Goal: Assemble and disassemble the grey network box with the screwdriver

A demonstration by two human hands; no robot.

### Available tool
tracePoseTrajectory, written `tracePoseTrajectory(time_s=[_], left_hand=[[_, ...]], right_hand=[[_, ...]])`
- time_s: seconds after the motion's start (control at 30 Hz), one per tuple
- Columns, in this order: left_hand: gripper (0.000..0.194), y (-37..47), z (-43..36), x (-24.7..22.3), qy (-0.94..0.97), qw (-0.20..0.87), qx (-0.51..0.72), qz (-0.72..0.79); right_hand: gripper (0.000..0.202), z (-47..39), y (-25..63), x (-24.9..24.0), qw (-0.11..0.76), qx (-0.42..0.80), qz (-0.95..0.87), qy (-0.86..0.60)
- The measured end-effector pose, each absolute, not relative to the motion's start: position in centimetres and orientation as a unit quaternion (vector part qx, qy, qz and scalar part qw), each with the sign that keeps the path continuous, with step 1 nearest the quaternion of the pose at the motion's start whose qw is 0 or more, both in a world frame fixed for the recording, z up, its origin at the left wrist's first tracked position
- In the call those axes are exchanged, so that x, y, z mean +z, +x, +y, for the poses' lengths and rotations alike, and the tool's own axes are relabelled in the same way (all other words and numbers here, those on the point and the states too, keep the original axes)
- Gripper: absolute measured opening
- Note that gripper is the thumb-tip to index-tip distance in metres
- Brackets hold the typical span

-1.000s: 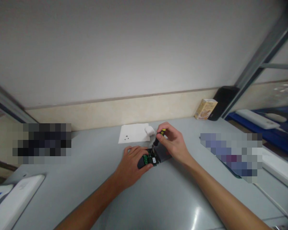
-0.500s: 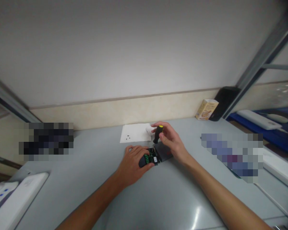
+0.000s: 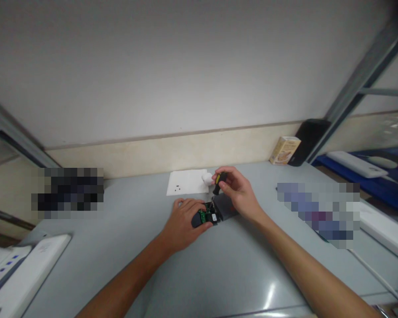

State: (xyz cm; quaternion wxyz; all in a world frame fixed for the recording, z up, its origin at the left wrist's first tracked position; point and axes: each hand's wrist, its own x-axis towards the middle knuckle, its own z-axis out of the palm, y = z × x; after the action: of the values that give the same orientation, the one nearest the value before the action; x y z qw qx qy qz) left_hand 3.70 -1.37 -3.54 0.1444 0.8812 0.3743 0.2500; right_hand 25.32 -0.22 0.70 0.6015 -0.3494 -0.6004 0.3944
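A small dark device (image 3: 213, 217) with a green circuit board showing lies on the grey table. My left hand (image 3: 187, 222) is closed around its left end, thumb along the near edge and fingers over the far side. My right hand (image 3: 238, 191) grips a black and yellow screwdriver (image 3: 220, 183), its tip pointing down at the board. Right of the board, partly under my right hand, is a flat dark grey piece (image 3: 224, 206). Behind the device lies a white sheet (image 3: 187, 182) with several tiny dark bits on it, and a white crumpled item (image 3: 207, 178) at its right end.
A yellow box (image 3: 284, 150) and a black case (image 3: 310, 140) stand by the wall at the back right. White power strips (image 3: 46, 265) lie at the left edge. Blurred-out objects sit on both sides, and a white cable (image 3: 376, 274) runs at the right.
The screwdriver handle has tilted and turned in my right hand, whose fingers have shifted around it. My left hand keeps its hold on the device. The view has moved slightly.
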Motion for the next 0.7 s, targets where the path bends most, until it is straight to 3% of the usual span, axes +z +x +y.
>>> tracePoseTrajectory(time_s=[0.1,0.47,0.7], left_hand=[[0.026,3.7,-1.4,-3.4,0.882,0.142,0.252,0.372],[0.021,3.7,-1.6,-3.1,0.871,0.134,0.286,0.376],[0.022,3.7,-1.6,-2.8,0.873,0.135,0.285,0.371]], right_hand=[[0.03,-0.3,25.0,0.7,0.597,0.435,-0.592,-0.322],[0.027,-0.4,24.0,0.9,0.658,0.407,-0.544,-0.326],[0.023,-0.7,24.1,0.7,0.633,0.411,-0.568,-0.329]])
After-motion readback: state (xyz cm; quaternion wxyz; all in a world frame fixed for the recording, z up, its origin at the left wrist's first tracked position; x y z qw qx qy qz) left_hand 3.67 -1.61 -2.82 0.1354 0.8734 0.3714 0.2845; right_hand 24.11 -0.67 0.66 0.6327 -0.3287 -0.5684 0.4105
